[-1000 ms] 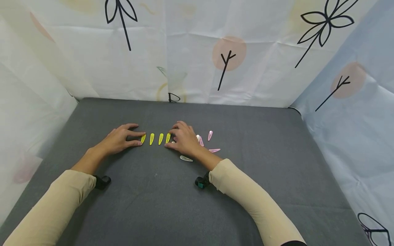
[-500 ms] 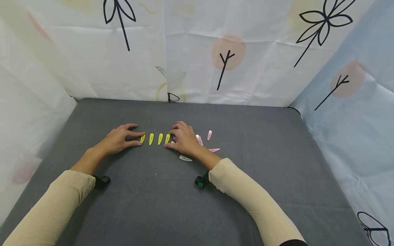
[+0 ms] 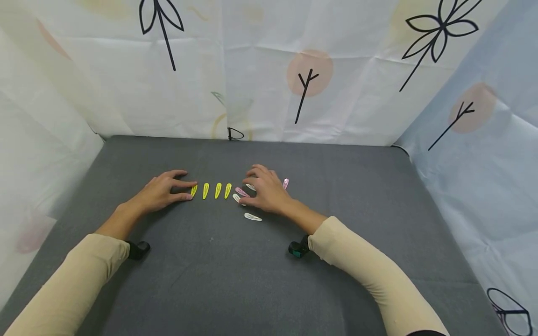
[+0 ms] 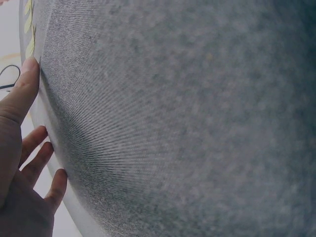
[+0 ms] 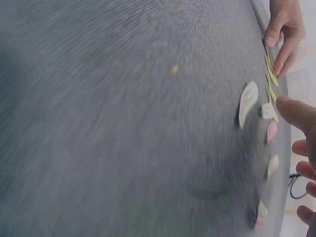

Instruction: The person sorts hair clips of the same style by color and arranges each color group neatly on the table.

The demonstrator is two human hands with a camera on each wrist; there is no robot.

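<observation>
Several yellow snap hair clips stand upright in a row on the grey cloth. My left hand pinches the leftmost yellow hair clip between thumb and index finger, one at each end. My right hand hovers low right of the row, fingers loosely bent, with nothing seen in its grasp. Its thumb is right at a white hair clip; a pink hair clip and another white clip lie by its fingers. In the right wrist view the right thumb overlaps the yellow row.
A white clip lies nearer me, below the right hand. Past that hand's far side shows a pink clip; other clips there are hidden by the hand. A printed white curtain stands behind the grey table.
My right hand has let go of the rightmost yellow clip and moved right, over the white and pink clips. The left hand has stayed on its clip.
</observation>
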